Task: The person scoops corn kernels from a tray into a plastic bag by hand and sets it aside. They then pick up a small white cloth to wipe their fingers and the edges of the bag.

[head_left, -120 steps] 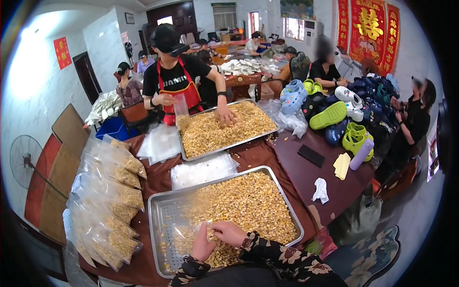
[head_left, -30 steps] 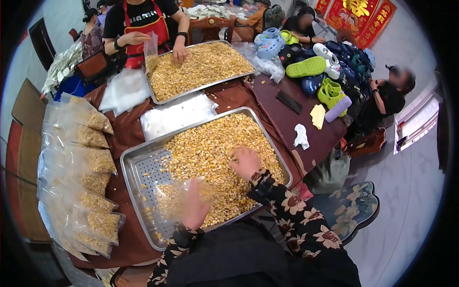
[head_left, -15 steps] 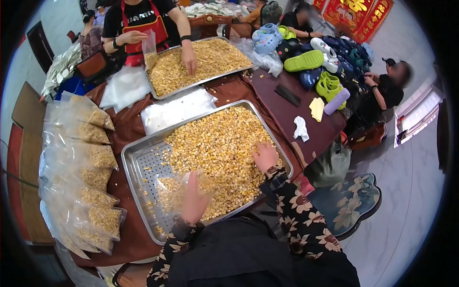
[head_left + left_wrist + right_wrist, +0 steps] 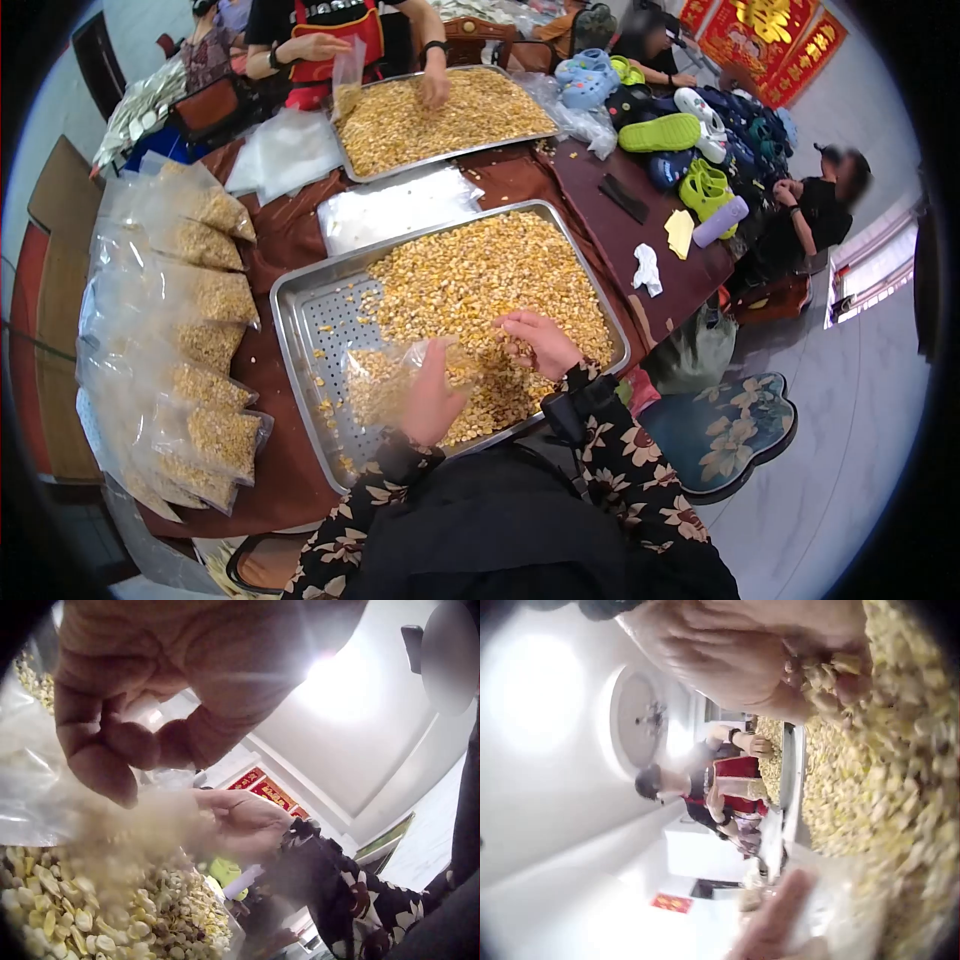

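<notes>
A metal tray [image 4: 318,308] with a perforated floor stands before me, heaped with dried corn kernels [image 4: 470,265]. Over its near left part my left hand [image 4: 432,402] holds a clear plastic bag [image 4: 372,385], partly filled with kernels, by its mouth. In the left wrist view that hand's fingers [image 4: 101,776] curl at the bag's edge. My right hand [image 4: 545,345] is just right of the bag, above the heap. Seen from the right wrist, its curled fingers hold a small handful of kernels [image 4: 823,681].
Several filled bags [image 4: 215,345] line the left side of the table. Flat empty bags [image 4: 400,210] lie behind my tray. Across the table a person in a red apron [image 4: 355,45] works at a second corn tray [image 4: 450,115]. Clog shoes [image 4: 660,133] pile up at the right.
My right hand reached right into the kernels, then came back left toward the bag with a handful. The left hand has stayed on the bag. The head view has tilted down since the earliest frame.
</notes>
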